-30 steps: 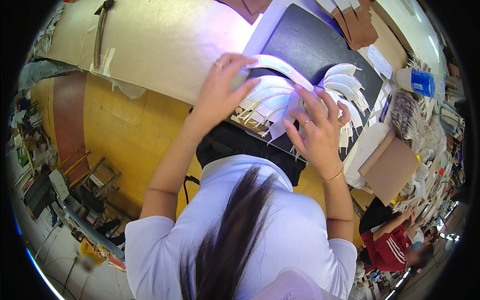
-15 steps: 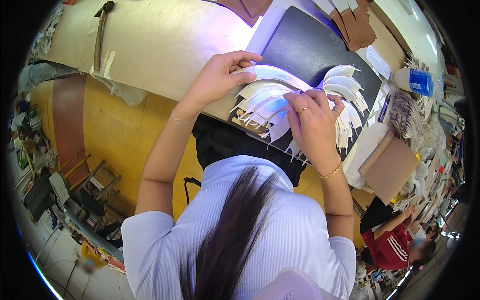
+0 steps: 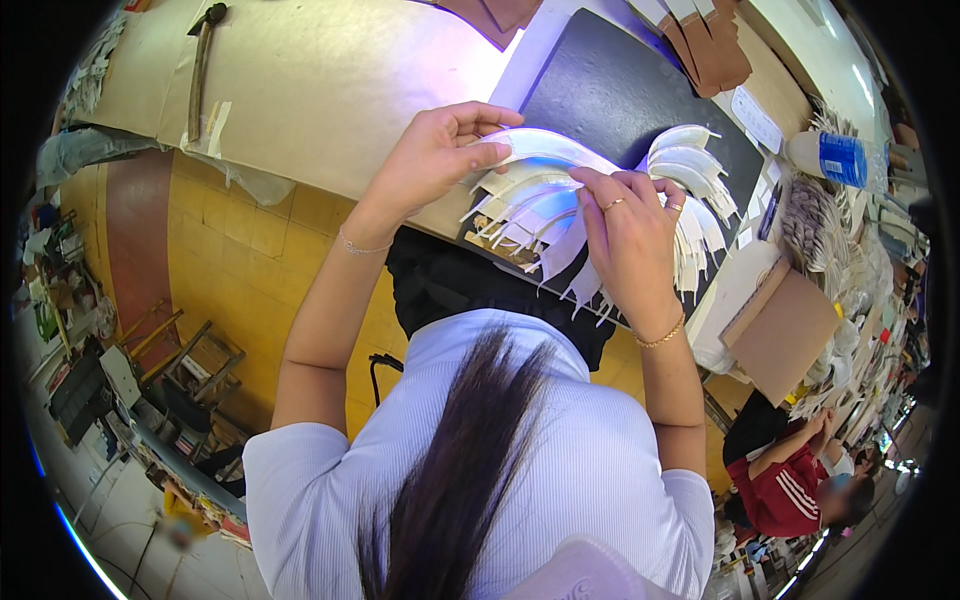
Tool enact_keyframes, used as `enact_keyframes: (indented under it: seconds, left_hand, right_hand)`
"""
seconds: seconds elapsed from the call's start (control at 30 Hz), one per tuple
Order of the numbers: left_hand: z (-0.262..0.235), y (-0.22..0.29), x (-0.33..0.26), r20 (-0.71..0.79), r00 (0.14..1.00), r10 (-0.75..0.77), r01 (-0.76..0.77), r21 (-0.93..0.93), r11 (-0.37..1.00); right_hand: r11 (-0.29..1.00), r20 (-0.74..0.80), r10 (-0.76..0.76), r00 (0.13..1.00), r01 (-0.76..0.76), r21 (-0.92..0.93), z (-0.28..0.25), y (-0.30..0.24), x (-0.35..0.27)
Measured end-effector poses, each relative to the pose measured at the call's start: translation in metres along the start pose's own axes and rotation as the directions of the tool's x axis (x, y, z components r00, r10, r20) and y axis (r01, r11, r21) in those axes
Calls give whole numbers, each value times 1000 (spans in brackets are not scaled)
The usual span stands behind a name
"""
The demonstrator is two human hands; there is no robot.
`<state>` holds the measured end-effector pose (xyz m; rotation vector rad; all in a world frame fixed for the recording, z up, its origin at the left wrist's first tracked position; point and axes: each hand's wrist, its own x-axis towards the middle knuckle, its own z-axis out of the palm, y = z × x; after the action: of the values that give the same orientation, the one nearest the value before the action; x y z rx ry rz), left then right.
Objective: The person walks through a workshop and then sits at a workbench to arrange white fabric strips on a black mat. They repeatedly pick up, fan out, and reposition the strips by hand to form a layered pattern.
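A curved white strip (image 3: 560, 146) is pinched at its left end between the thumb and fingers of my left hand (image 3: 437, 160). My right hand (image 3: 636, 240) is bent over the middle of a fan of similar white strips (image 3: 530, 190), its fingertips together at the strip's right part. Whether they grip that strip or only press on it is hidden. A second fan of white strips (image 3: 688, 160) spreads out to the right of my right hand. Both fans lie over a black board (image 3: 610, 85), and a bluish light falls on the strips.
A hammer (image 3: 203, 70) lies at the far left of the table (image 3: 330, 90). Brown pieces (image 3: 705, 50) lie at the back right. A bottle with a blue label (image 3: 842, 160), grey strip bundles (image 3: 805, 225) and a brown board (image 3: 783, 320) crowd the right. A person in red (image 3: 785, 490) sits beyond.
My right hand has shifted very slightly, its fingertips closer to the upper strip. My left hand keeps its hold on the strip's left end, almost unmoved.
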<state>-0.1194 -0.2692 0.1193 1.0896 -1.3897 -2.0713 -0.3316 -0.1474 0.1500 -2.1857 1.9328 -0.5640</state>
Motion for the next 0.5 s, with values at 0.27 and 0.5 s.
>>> enact_keyframes:
  seconds: [0.27,0.5]
  left_hand:
    - [0,4,-2,10,999,-49,49,13,999]
    - [14,8,-12,-12,999,-44,44,-35,998]
  right_hand:
    - [1000,-2,4,1000,-4,26,1,0,0]
    - [997,-9,59,998,-58,41,1,-4,6]
